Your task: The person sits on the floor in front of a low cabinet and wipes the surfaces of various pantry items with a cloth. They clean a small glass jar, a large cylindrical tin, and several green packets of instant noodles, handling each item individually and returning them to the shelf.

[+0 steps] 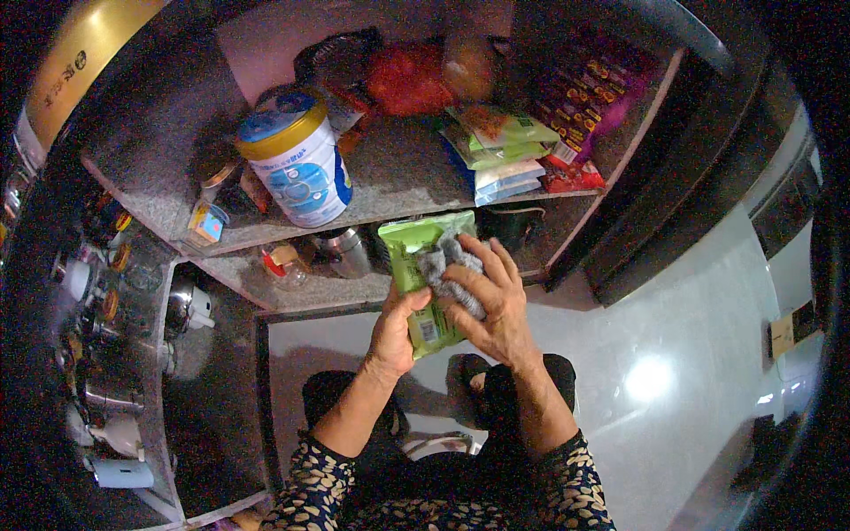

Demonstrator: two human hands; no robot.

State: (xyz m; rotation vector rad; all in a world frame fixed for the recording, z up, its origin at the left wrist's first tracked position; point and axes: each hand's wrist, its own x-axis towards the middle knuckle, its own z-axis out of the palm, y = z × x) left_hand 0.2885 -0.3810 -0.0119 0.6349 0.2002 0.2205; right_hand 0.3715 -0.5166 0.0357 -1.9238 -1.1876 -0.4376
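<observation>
A green plastic food packet (405,237) is held upright in front of the cabinet, above my knees. My left hand (396,326) grips its lower left edge, thumb across the front. Bunched under the fingers of my right hand (498,305) is a grey cloth (456,273), pressed against the packet's face. On the shelf just beyond stand a large white and blue tin with a gold rim (304,173) and, to the right, a stack of green packets (500,137) lying over a pale blue and white packet (509,183).
Farther back on the shelf (398,181) sit a red bag (407,78) and purple packets (589,97). Below are a steel cup (343,252) and a glass jar with a red lid (285,265). Pots and a kettle (189,305) fill the left shelves. An opened cabinet door (699,159) stands at right.
</observation>
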